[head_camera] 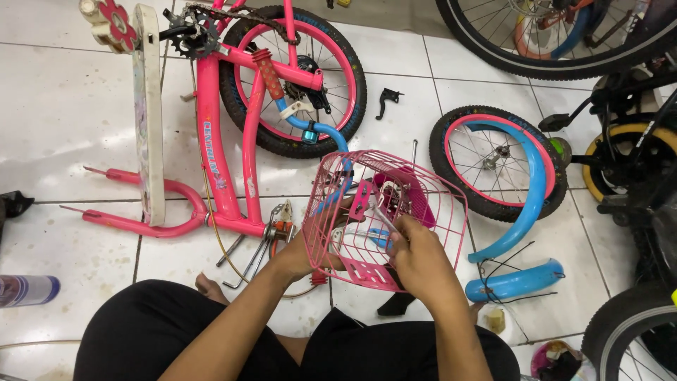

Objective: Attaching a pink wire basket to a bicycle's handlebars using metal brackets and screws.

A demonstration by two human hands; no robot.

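basket: pink wire basket [423,187] sits mid-frame over the white tile floor [63,120], tipped, open mouth facing up toward the camera, right at the handlebar end of the pink bike frame [211,141] lying flat.
basket look: thin wire grid, solid pink plate low on the near wall, pink bracket inside.
right hand: right hand [422,262] reaches into the basket from the near rim, fingers closed around a slim silver tool [384,217] pointing inward.
left hand: left hand [303,254] grips the basket's left-near wall from outside, fingers curled onto the wire.
room left: loose metal tools [254,254] on the tiles just beside the left wrist; frame tubes close behind.
room right: blue fender [525,204] and a second blue fender piece [515,282] near; small wheel [497,162] with pink rim just past the basket's far-right edge.
room far: rear wheel [293,81] and blue handlebar [317,130] touch or nearly touch the far rim; cannot tell which.
edge: spray can [28,289] at far left, well apart.
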